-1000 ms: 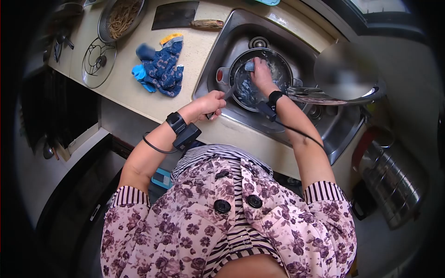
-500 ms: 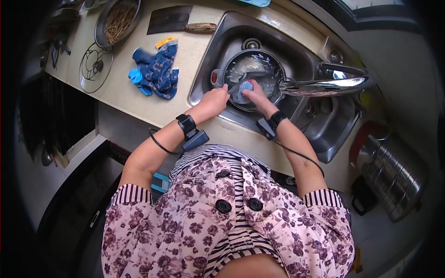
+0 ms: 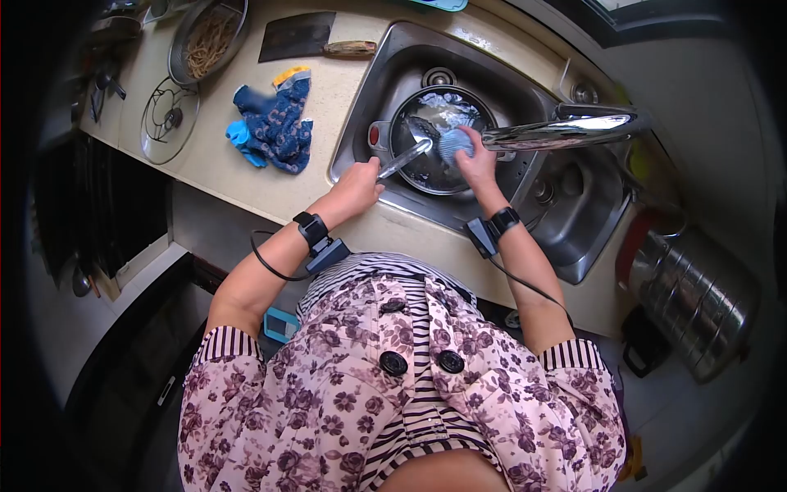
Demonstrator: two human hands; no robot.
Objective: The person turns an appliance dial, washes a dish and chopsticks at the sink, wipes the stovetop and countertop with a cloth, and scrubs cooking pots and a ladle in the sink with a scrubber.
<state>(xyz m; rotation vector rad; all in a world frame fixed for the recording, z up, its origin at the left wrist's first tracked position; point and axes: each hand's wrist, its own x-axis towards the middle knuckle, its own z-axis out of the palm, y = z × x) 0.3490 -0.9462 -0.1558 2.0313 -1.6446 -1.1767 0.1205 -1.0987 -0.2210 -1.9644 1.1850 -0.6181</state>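
Note:
My left hand (image 3: 358, 187) is closed round the handle of a metal utensil (image 3: 406, 160), whose far end reaches over a dark pan (image 3: 434, 180). The pan stands in the left basin of the steel sink (image 3: 348, 139) and holds water. A light blue scrubbing cloth (image 3: 455, 145) is gripped by my right hand (image 3: 477, 160) above the pan's right part. The utensil's far end is hard to make out against the water.
The faucet (image 3: 566, 134) reaches over the pan's right edge. On the counter at left lie a cleaver (image 3: 297, 37), blue patterned fabric (image 3: 279, 127), a glass lid (image 3: 170, 123) and a bowl of brown strips (image 3: 209, 49). A steel pot (image 3: 693, 295) stands at right.
The faucet spout has swung from the right to over the pan. My left hand has moved slightly left and down with the utensil, and my right hand has shifted the cloth right.

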